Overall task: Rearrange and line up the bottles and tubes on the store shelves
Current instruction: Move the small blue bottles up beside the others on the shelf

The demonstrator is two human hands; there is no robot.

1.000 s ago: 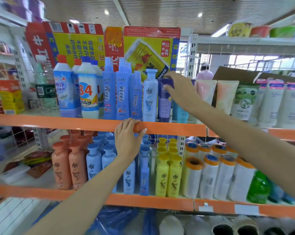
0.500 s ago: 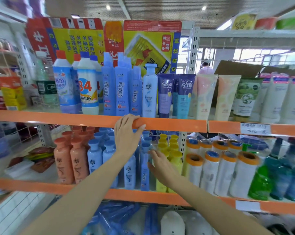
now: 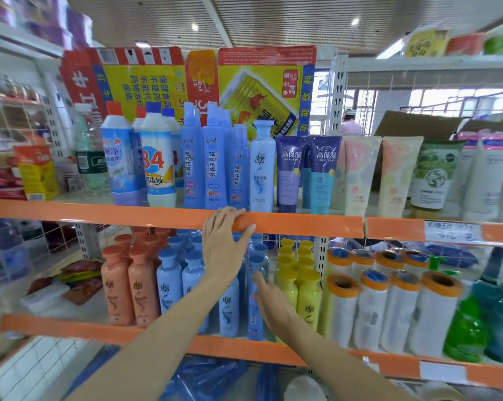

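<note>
Left hand (image 3: 221, 250) curled over the orange metal shelf's front edge (image 3: 302, 225); right hand (image 3: 273, 302), fingers loosely spread, against a slim blue plastic bottle (image 3: 254, 316) below.

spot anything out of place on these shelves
Yes. On the upper shelf, one pale blue shampoo bottle stands alone between the blue spray bottles and the purple tubes. It resembles the pale blue bottles grouped on the lower shelf, so it looks misplaced.
</note>
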